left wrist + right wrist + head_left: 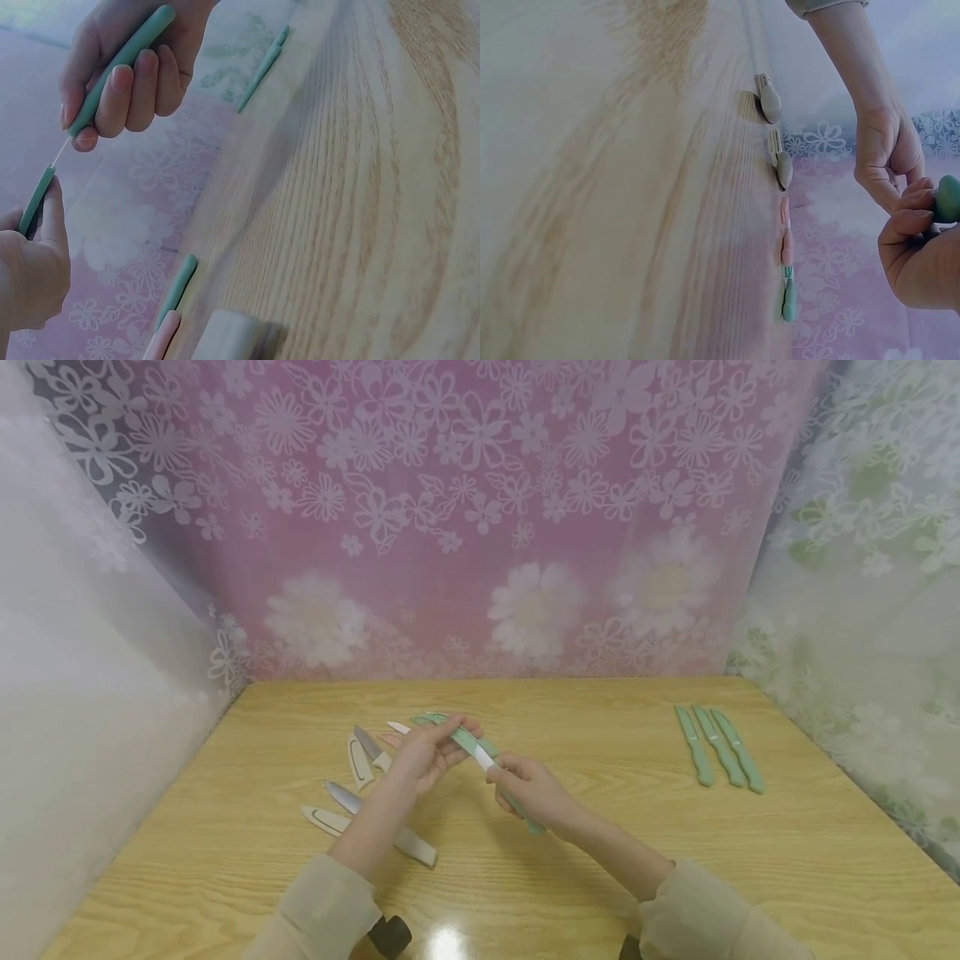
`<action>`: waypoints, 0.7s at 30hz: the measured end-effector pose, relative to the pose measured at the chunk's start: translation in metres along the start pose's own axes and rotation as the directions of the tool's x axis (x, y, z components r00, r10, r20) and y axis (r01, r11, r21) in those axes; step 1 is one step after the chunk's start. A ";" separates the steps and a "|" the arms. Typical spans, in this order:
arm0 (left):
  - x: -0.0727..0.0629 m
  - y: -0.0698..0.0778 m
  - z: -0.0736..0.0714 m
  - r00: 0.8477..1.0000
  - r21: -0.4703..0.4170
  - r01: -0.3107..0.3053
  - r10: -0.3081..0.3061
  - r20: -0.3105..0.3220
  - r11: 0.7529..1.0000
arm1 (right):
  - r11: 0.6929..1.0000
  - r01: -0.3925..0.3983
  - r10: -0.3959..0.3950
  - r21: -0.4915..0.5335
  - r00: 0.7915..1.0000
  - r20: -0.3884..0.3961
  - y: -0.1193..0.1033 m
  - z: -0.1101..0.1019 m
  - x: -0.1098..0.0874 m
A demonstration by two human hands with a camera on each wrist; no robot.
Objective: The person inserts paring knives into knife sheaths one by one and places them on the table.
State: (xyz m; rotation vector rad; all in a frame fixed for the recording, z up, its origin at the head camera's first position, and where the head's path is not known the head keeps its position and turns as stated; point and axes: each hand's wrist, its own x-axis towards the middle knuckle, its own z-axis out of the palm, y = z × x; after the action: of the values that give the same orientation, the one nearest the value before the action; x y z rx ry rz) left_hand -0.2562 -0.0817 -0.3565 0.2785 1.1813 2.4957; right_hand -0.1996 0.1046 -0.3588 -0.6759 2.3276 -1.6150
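on the table (600,877), near the far right corner: three knives (719,747), side by side. toward the left edge: two sheaths (322,820), each just left of a resting knife (416,846), one pair before the other. above the middle, from left hand (433,752) to right hand (534,789): held knife (484,758), partly in held sheath (466,740). behind the far edge: curtain (450,585).

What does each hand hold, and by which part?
The right hand holds a green knife by its handle; the left hand, a green sheath, behind its open end.

The held knife handle (129,54) looks smooth, matt plastic from here, the tabletop (600,735) glossy grained wood, the sleeves (322,897) matt cloth.
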 end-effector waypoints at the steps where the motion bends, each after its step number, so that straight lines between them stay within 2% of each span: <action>1: 0.000 0.000 0.000 1.000 -0.002 -0.001 0.001 0.002 1.000 | 1.000 0.000 0.000 -0.001 1.000 -0.001 0.000 0.000 0.000; 7: 0.001 -0.001 0.000 1.000 -0.014 -0.001 0.001 0.015 1.000 | 1.000 0.016 -0.016 -0.002 1.000 0.002 0.001 -0.001 0.000; 14: 0.002 -0.004 0.001 1.000 -0.016 0.024 -0.024 -0.017 1.000 | 1.000 0.018 -0.018 0.005 1.000 -0.005 0.002 -0.001 0.000; 21: 0.002 -0.006 0.004 0.999 0.007 0.044 -0.044 -0.020 0.999 | 1.000 -0.007 0.008 0.018 1.000 -0.024 0.004 -0.002 0.001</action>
State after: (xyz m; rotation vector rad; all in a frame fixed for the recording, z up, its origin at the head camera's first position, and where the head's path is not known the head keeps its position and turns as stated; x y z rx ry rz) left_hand -0.2551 -0.0744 -0.3586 0.2268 1.1918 2.4620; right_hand -0.2025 0.1064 -0.3619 -0.6465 2.3272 -1.6474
